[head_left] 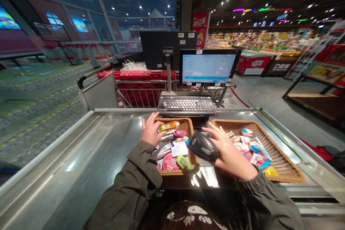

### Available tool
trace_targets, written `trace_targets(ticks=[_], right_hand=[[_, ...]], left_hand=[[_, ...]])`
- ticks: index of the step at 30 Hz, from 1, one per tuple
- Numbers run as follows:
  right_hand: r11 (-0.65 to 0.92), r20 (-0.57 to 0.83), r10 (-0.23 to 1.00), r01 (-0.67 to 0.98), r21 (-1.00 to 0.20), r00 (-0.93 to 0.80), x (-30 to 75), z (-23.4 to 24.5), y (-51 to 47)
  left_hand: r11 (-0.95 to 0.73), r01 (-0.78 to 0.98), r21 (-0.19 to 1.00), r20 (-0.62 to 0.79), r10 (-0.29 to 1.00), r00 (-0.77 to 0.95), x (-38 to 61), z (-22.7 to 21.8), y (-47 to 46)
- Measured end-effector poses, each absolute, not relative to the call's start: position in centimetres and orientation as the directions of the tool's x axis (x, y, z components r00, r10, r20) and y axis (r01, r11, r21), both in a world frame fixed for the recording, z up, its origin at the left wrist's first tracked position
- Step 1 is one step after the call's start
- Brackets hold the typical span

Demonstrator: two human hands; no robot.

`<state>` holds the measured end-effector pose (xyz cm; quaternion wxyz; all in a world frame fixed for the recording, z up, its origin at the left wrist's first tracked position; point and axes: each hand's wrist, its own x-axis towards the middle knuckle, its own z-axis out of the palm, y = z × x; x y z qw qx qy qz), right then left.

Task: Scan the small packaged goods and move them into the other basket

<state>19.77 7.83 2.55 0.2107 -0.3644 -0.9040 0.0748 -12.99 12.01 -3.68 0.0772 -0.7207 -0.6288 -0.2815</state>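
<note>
My right hand [230,152] is wrapped round a black barcode scanner [203,146], held between two wicker baskets with its head toward the left one. Over the left rim of the left wicker basket [196,165] is my left hand [151,129], fingers apart and nothing visibly held. An orange bottle [169,125] lies close by its fingers; I cannot tell whether they touch. The same basket contains a round pink pack [170,162], a green item [183,162], a white box [179,149] and other small packages.
To the right, another wicker basket [289,167] holds several small colourful packs [254,147]. Behind stand a keyboard [185,104] and a lit monitor [207,68]. The metal counter [107,143] has raised edges. Beyond is a shopping cart [137,91]; stacked bottle packs [40,107] flank the left.
</note>
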Motion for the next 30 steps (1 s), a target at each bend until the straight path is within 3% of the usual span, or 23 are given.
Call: trace_targets(ticks=[17, 25, 30], right_hand=[[0.729, 0.288, 0.684, 0.622, -0.284, -0.670, 17.9, 1.8, 8.8], [0.747, 0.308, 0.665, 0.593, -0.302, -0.681, 16.6, 1.6, 9.1], [0.731, 0.295, 0.682, 0.611, -0.304, -0.670, 16.7, 1.2, 9.1]], left_hand=[[-0.005, 0.983, 0.181, 0.385, 0.920, -0.066, -16.5, -6.7, 13.1], [0.074, 0.990, 0.123, 0.247, 0.964, -0.103, -17.2, -8.3, 15.1], [0.063, 0.987, 0.147, 0.169, 0.982, -0.088, -16.1, -8.1, 14.7]])
